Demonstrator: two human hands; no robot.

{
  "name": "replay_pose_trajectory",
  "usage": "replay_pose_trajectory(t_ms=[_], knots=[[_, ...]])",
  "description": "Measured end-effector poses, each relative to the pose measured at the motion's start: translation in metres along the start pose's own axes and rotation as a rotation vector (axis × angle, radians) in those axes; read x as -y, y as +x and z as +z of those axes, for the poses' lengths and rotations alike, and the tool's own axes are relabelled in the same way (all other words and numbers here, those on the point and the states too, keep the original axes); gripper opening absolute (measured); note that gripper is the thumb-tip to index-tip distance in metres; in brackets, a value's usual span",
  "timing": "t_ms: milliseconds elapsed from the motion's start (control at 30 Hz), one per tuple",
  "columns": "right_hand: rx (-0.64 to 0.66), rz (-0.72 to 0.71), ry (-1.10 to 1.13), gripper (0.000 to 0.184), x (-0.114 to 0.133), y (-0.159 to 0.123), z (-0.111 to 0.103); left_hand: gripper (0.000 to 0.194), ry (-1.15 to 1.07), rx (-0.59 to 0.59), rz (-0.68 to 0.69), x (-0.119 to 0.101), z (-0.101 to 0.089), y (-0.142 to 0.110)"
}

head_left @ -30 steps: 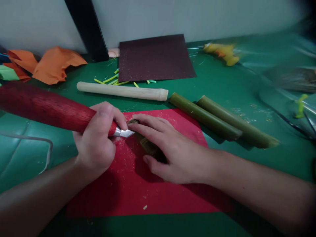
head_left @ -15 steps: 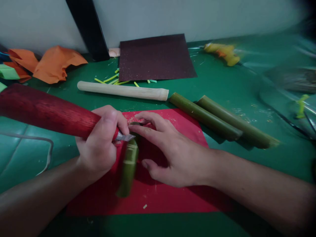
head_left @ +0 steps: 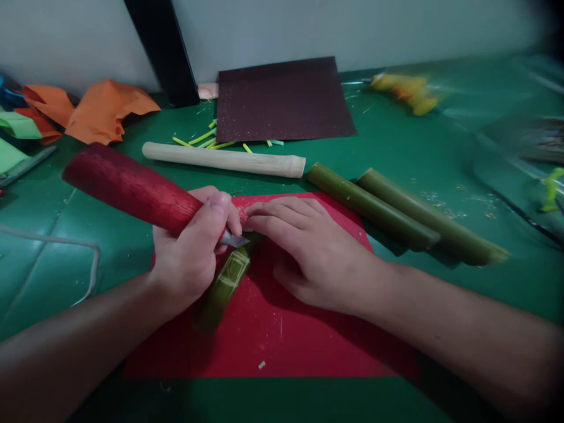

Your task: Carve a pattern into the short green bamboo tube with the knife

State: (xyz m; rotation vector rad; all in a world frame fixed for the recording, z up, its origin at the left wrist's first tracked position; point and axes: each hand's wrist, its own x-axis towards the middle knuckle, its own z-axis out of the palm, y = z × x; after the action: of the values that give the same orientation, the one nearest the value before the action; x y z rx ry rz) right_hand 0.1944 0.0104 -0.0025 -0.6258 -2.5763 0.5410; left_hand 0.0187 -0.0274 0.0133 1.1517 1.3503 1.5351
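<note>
My left hand [head_left: 189, 252] is closed round the thick red handle of a carving knife [head_left: 136, 188], its short angled metal blade showing past my fingers. Just below the blade tip lies a short green bamboo piece [head_left: 222, 294], slanted, with pale rectangular lines cut into its skin. My right hand [head_left: 304, 247] is curled over the bamboo's far end, which it mostly hides, fingers together and close to the blade. Under both hands is a red sheet [head_left: 317, 352] with fine shavings on it.
Two green bamboo lengths [head_left: 374, 208] lie at right, and a pale peeled stick [head_left: 220, 160] lies behind my hands. Farther back are a dark brown sheet [head_left: 286, 100], crumpled orange paper [head_left: 110, 111] and a yellow glue gun [head_left: 403, 91]. A grey cable [head_left: 94, 264] runs at left.
The bamboo piece has turned, its near end swinging left and its cut face coming into view. My right hand's spread fingers have closed over the far end. The knife's handle has shifted right.
</note>
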Motion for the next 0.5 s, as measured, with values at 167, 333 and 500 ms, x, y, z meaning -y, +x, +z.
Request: replay_pose_trajectory(t_ms=[167,333,500], knots=[[-0.011,0.025,-0.079,0.044,-0.0033,0.0008,-0.0004,0.045,0.000,-0.012,-0.001,0.0016,-0.0010,0.0001],[-0.046,0.038,-0.158,0.031,-0.0062,0.0030,-0.0001,0.046,-0.005,0.026,-0.032,0.0022,0.0010,-0.0003],[-0.080,0.041,-0.174,0.027,-0.0081,0.0042,0.0002,0.041,-0.068,0.072,-0.111,0.0044,0.0015,-0.0037]])
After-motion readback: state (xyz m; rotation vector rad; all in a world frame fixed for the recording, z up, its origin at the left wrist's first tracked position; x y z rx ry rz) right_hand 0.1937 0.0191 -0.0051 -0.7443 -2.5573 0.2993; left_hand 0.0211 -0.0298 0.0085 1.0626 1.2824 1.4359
